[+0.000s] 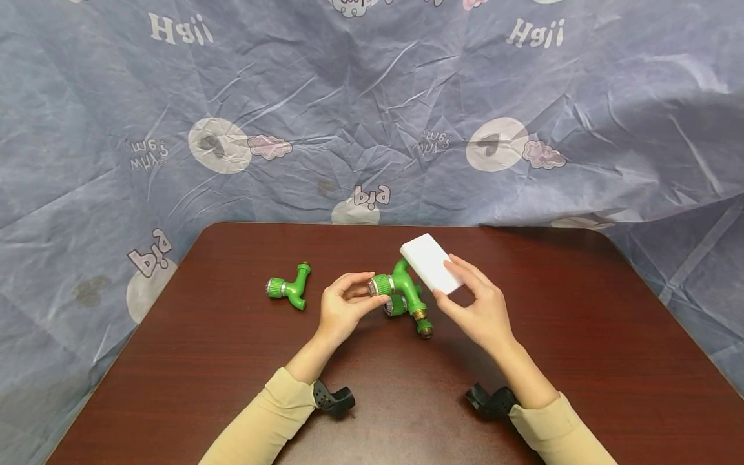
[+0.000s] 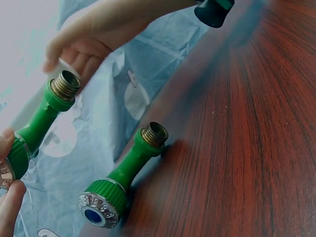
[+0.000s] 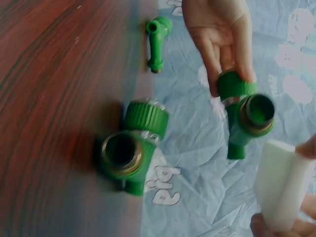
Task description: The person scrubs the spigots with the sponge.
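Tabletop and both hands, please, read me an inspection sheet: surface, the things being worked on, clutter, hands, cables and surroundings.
Surface: dark red-brown table with visible wood grain.
Job's things: one green tap held up; a second green tap on the table beneath it; a third green tap on the table, to the left; a white block held up.
Clutter: nothing seen.
Hands: left hand grips the raised tap by its ridged handle; right hand holds the white block between thumb and fingers.
Cables: nothing seen.
Surroundings: wrinkled blue-grey printed sheet behind the table.
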Action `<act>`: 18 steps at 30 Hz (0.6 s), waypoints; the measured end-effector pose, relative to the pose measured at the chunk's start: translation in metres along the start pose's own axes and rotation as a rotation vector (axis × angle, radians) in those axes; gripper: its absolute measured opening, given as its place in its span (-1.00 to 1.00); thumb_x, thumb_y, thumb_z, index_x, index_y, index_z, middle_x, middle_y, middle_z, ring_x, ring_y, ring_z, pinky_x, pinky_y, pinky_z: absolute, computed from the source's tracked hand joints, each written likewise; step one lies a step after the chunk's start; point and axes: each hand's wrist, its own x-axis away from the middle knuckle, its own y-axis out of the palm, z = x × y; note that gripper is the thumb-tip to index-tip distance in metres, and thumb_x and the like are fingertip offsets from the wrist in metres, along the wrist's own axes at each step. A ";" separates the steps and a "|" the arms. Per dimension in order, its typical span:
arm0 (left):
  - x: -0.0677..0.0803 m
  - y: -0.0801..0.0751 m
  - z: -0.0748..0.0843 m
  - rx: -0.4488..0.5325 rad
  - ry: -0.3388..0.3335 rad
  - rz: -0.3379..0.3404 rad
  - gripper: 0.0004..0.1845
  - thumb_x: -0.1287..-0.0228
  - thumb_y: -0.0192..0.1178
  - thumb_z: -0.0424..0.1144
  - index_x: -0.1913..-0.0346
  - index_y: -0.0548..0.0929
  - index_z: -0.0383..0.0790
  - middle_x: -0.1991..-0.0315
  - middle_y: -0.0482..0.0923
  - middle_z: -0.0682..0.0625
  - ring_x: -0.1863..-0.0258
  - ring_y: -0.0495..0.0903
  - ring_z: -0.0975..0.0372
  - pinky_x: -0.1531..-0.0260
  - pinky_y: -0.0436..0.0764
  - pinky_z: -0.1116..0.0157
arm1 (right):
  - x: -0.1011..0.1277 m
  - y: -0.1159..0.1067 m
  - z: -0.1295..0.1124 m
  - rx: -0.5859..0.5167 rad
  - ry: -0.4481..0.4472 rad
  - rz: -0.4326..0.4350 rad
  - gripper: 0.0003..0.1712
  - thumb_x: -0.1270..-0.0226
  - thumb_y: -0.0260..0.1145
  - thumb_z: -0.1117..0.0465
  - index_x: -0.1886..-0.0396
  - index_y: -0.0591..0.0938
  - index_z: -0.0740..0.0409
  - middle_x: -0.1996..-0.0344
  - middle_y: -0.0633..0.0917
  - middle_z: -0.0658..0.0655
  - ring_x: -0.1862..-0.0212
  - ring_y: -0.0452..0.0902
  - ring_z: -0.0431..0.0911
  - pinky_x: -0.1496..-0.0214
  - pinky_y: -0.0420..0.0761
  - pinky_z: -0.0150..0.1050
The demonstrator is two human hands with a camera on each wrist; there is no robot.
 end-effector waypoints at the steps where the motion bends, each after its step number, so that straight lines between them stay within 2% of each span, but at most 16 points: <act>1: 0.000 0.000 0.000 -0.003 0.002 0.002 -0.55 0.18 0.43 -0.61 0.10 0.61 -0.55 0.22 0.54 -0.35 0.26 0.64 -0.11 0.27 0.66 0.14 | 0.000 0.000 -0.001 -0.024 -0.018 -0.001 -0.47 0.09 0.49 0.27 0.01 0.64 0.20 -0.09 0.59 0.12 -0.02 0.55 0.01 0.04 0.41 -0.59; 6: 0.000 0.001 0.001 -0.001 0.014 0.000 -0.57 0.18 0.42 -0.62 0.12 0.60 -0.58 0.23 0.54 -0.36 0.26 0.62 -0.15 0.25 0.65 0.08 | 0.004 0.003 -0.007 -0.117 -0.155 -0.121 -0.42 0.09 0.48 0.28 -0.06 0.62 0.16 -0.11 0.57 0.14 -0.06 0.54 0.00 -0.01 0.43 -0.52; 10: 0.000 0.000 0.001 0.014 0.020 -0.003 -0.56 0.19 0.42 -0.63 0.11 0.59 -0.59 0.22 0.53 -0.36 0.26 0.63 -0.14 0.27 0.66 0.13 | 0.006 0.006 -0.006 -0.097 -0.180 -0.173 -0.41 0.07 0.47 0.27 -0.08 0.61 0.14 -0.12 0.56 0.12 -0.05 0.54 -0.02 -0.01 0.45 -0.51; 13: 0.000 0.000 0.002 0.006 0.023 0.006 -0.55 0.18 0.42 -0.62 0.10 0.60 -0.58 0.21 0.54 -0.35 0.26 0.64 -0.13 0.28 0.66 0.16 | 0.005 0.005 -0.001 -0.046 -0.128 -0.130 -0.43 0.08 0.48 0.26 -0.05 0.62 0.16 -0.11 0.57 0.11 -0.03 0.55 -0.01 0.02 0.43 -0.53; 18: 0.000 0.000 0.002 0.002 0.022 0.021 -0.55 0.17 0.41 -0.62 0.09 0.59 -0.59 0.20 0.53 -0.35 0.27 0.64 -0.09 0.28 0.66 0.10 | 0.001 0.001 0.009 0.026 0.004 0.002 -0.48 0.07 0.48 0.24 0.01 0.65 0.21 -0.07 0.60 0.12 -0.01 0.56 0.02 0.05 0.43 -0.57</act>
